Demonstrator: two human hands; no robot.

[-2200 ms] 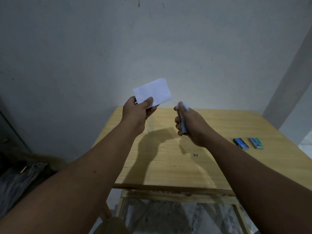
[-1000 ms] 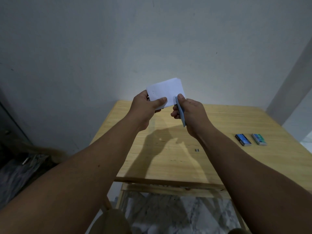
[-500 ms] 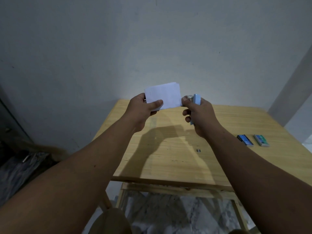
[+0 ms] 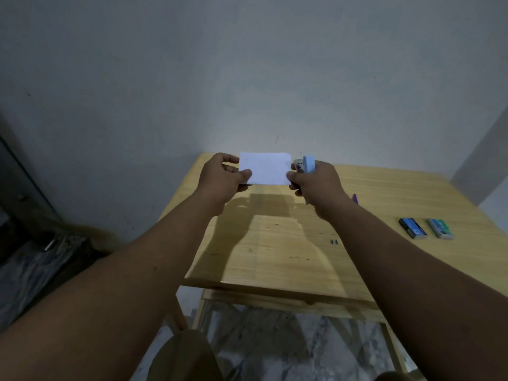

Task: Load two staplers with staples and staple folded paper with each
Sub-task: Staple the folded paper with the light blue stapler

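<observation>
A folded white paper is held up above the far left part of the wooden table. My left hand pinches its left edge between thumb and fingers. My right hand grips a light blue stapler, whose head stands at the paper's right edge. The thumb of that hand touches the paper's lower right corner. A purple object, perhaps the second stapler, peeks out behind my right wrist and is mostly hidden.
Two small staple boxes lie on the table's right side: a dark blue one and a teal one. A tiny strip of staples lies near the table's middle. A grey wall stands behind; marble floor shows below the front edge.
The stapler swung from pointing down beside the paper to upright at its right edge. The paper turned level and both hands moved slightly farther out over the table.
</observation>
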